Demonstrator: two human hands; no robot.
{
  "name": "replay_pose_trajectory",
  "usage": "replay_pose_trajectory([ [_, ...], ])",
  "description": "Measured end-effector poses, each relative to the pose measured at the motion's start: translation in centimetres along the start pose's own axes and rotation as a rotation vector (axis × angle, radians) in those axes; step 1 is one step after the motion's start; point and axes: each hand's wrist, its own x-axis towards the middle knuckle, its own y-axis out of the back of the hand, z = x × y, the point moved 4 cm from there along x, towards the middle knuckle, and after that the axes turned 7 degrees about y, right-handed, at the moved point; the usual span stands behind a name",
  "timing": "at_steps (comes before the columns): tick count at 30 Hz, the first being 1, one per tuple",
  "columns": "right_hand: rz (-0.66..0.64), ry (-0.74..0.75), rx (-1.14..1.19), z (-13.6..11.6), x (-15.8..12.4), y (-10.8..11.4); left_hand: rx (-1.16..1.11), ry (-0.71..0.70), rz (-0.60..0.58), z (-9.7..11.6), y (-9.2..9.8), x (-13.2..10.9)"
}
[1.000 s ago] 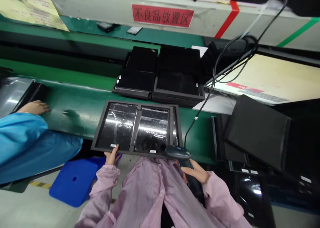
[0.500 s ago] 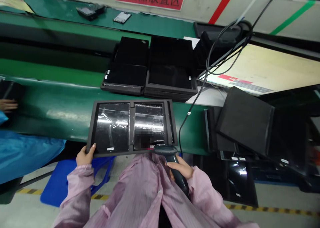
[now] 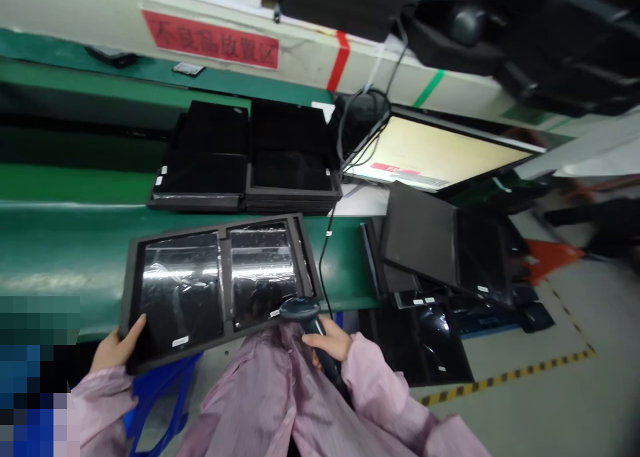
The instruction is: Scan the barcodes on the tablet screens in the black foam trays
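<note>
**A:** What's near the body?

**B:** Pink smock lap [image 3: 280,403] at the bottom. Blue stool [image 3: 160,390] low left, partly under the tray. Pixelated block in the bottom-left corner, can't read it.

**A:** Clutter further out?

**B:** To the right, a pile of black trays [image 3: 440,257] leaning on each other, glossy panels [image 3: 425,337] below them. Past the held tray, two stacks of dark trays [image 3: 250,157] side by side on the green belt [image 3: 60,243]. A black cable [image 3: 327,243] hangs down the belt edge near the scanner. Monitor [image 3: 440,153] lying tilted beyond the pile, red sign [image 3: 210,38] on the back rail.

**A:** Floor?

**B:** Grey concrete, yellow-black striped line [image 3: 505,377] at right.

**A:** Hands?

**B:** Left hand [image 3: 115,347] grips the near-left corner of the black tray [image 3: 220,287], thumb on top of the rim. Tray sits tilted, far edge over the belt, two glossy wrapped panels inside. Right hand [image 3: 327,342] is wrapped tight round the handle of the barcode scanner [image 3: 303,310], whose head sits at the tray's near-right edge.
</note>
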Motion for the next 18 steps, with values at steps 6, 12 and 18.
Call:
replay_pose_trajectory([
  [6,0.038,0.008,0.006,0.3,-0.5,0.2,0.11,-0.03,0.039,2.8,0.5,0.9],
  [12,0.073,0.031,0.005,0.3,-1.2,0.7,0.126,-0.082,0.075,4.6,0.6,-2.4],
  [18,0.113,0.064,0.021,0.9,-2.1,2.3,0.056,-0.016,-0.023,4.9,-1.0,-4.1],
])
